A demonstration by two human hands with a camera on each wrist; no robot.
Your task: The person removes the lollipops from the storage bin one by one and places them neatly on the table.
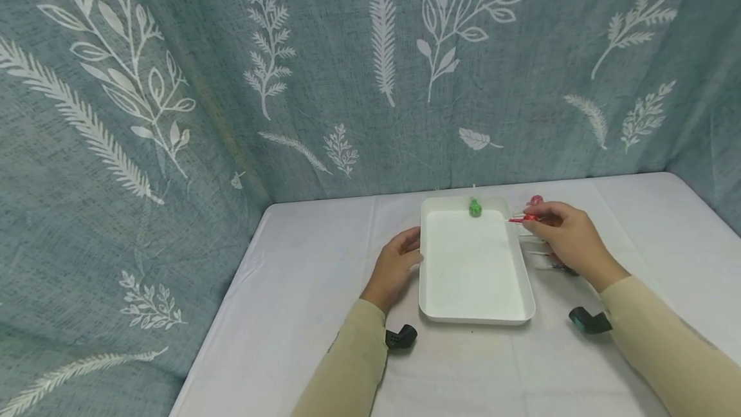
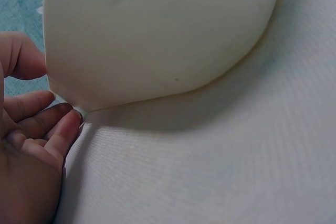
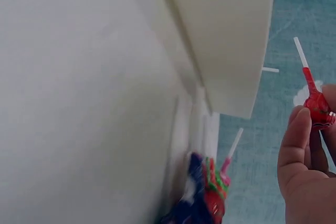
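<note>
A white rectangular tray (image 1: 470, 269) lies on the table. My left hand (image 1: 396, 264) holds its left side, with the thumb and fingertips at the edge in the left wrist view. A red-wrapped lollipop (image 3: 315, 103) is pinched between the thumb and fingers of my right hand (image 1: 570, 237), its white stick pointing up and away from the fingertips. That hand hovers just beyond the tray's right rim, near the far corner. Against the tray's far wall leans a green lollipop (image 1: 475, 208), its stick poking above the rim.
Several more lollipops lie right of the tray, partly hidden by my right hand; a pink one (image 1: 536, 199) shows beyond it, a dark blue wrapper (image 3: 193, 192) in the right wrist view. A patterned blue-green curtain (image 1: 347, 69) hangs behind the white-covered table (image 1: 312, 275).
</note>
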